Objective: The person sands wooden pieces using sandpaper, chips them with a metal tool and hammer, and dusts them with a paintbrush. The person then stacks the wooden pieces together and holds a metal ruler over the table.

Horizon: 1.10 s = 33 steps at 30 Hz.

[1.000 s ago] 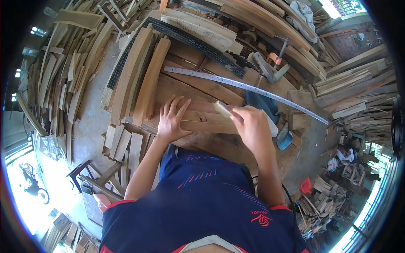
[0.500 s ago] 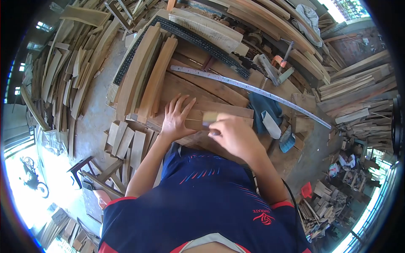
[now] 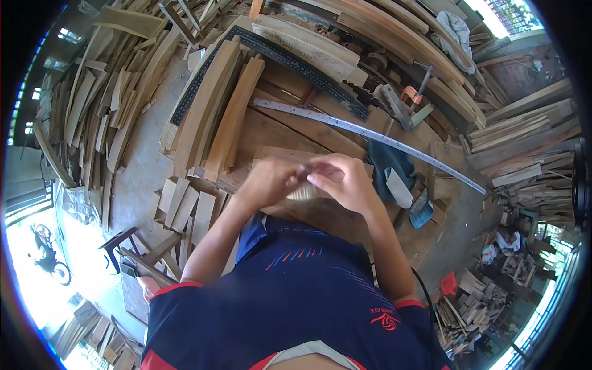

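Both hands meet over the boards in front of the torso. My left hand is closed, its fingertips at the dark handle of a small brush, slightly blurred. My right hand pinches the same handle from the other side. The brush's pale bristles point down toward the body. Beneath and behind the hands lies a flat wooden board, partly hidden by them. A long metal ruler slants across the work surface beyond the hands.
Upright boards stand left of the hands, beside a black perforated strip. A dark green cloth, a white piece and an orange clamp are to the right. Short offcuts stand at the near left.
My left hand has lifted from the board and closed at the brush. My right hand has stopped holding the brush over the board and brought it to the left hand, bristles now downward.
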Each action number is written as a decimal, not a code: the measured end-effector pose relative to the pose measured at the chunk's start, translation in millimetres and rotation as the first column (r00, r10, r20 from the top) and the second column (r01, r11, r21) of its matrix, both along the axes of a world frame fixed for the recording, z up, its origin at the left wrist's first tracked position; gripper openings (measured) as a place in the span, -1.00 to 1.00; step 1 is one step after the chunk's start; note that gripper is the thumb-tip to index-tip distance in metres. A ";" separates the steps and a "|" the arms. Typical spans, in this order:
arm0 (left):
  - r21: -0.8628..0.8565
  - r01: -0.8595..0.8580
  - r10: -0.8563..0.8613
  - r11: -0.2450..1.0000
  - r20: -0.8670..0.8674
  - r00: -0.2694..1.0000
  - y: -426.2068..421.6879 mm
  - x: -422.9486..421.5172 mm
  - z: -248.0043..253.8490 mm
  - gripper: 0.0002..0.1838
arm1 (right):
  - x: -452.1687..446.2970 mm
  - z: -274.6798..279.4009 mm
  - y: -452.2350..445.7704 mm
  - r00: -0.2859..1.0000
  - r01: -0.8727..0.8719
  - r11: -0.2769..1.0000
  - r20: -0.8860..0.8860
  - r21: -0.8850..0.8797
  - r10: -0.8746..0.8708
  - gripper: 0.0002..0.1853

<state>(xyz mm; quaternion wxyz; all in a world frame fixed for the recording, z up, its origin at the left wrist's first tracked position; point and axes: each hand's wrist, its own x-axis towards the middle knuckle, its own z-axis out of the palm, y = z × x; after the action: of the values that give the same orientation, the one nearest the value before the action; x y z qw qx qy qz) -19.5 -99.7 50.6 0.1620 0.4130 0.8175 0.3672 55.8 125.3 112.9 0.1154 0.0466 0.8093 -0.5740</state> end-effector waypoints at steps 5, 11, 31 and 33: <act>0.141 -0.116 0.166 0.983 -0.426 0.890 -2.7 -25.7 22.3 -0.79 | 32.8 -75.7 2.9 0.965 0.020 0.739 -0.205 0.674 0.161 0.01; -0.115 0.088 -0.102 0.989 -0.121 0.987 -29.9 35.9 12.9 -0.77 | 40.3 -102.1 8.1 0.943 0.026 0.705 -0.252 0.708 0.218 0.17; -0.228 0.035 -0.047 0.973 -0.048 0.998 -37.8 -3.0 35.0 -0.82 | 37.2 -107.2 5.2 0.936 0.078 0.666 -0.284 0.742 0.207 0.18; -0.284 0.140 -0.119 0.948 0.090 0.989 -41.2 0.3 38.6 -0.84 | 37.8 -107.1 6.1 0.931 0.086 0.665 -0.298 0.742 0.211 0.19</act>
<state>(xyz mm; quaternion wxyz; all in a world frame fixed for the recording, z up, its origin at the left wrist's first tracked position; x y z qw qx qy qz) -19.2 -140.9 89.3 0.2739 0.4242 0.8271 0.2468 93.6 131.3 5.9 -0.0435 -0.0445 0.9802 -0.1878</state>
